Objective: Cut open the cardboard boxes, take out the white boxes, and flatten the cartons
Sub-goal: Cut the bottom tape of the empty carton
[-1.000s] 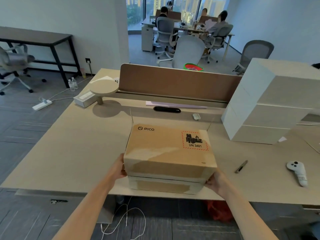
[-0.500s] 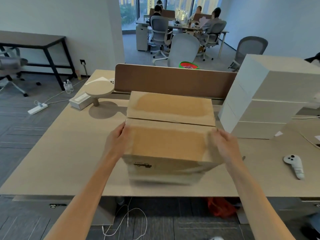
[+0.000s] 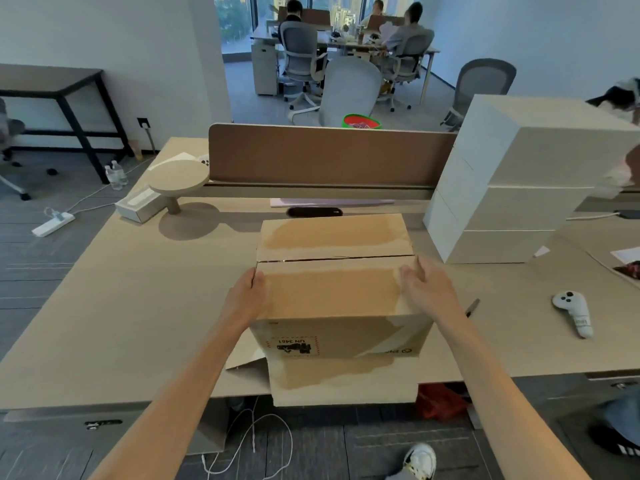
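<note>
A brown cardboard box (image 3: 332, 296) stands upside down near the desk's front edge, its UN 3481 label inverted on the face toward me. Its lower flaps splay out over the desk edge. A taped seam with a thin slit runs across the top. My left hand (image 3: 247, 296) grips the top left edge, thumb on top. My right hand (image 3: 427, 289) grips the top right edge in the same way. Three white boxes (image 3: 519, 188) are stacked at the right. A dark pen-like tool (image 3: 472, 308), perhaps the cutter, lies just right of my right wrist.
The tan desk (image 3: 121, 299) has a brown divider panel (image 3: 329, 154) at the back, a round stand (image 3: 178, 174) at the left, a black oblong object (image 3: 314, 212) behind the box and a white controller (image 3: 571, 313) at the right. People sit at a far table.
The box has been turned over from label-up to upside down and set down on the desk. Both hands moved from its lower front corners to its top side edges.
</note>
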The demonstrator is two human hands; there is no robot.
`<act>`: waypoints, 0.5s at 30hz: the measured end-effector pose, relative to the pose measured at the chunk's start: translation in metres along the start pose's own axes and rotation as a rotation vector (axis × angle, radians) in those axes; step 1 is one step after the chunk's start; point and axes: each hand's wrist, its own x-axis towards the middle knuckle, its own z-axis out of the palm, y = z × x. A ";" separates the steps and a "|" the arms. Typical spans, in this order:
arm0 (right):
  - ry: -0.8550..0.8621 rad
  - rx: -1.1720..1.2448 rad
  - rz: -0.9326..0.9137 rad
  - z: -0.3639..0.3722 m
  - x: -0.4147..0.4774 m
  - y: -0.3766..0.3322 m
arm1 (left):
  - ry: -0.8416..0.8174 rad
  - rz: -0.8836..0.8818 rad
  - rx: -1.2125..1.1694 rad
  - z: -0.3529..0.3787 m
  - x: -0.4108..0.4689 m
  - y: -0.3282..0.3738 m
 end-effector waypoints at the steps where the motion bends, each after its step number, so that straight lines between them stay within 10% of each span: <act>1: -0.009 -0.027 0.002 0.000 0.002 0.001 | 0.007 -0.001 0.006 0.003 0.001 -0.001; 15: -0.171 0.079 0.108 0.053 0.034 0.043 | -0.011 -0.133 0.056 0.030 0.032 -0.008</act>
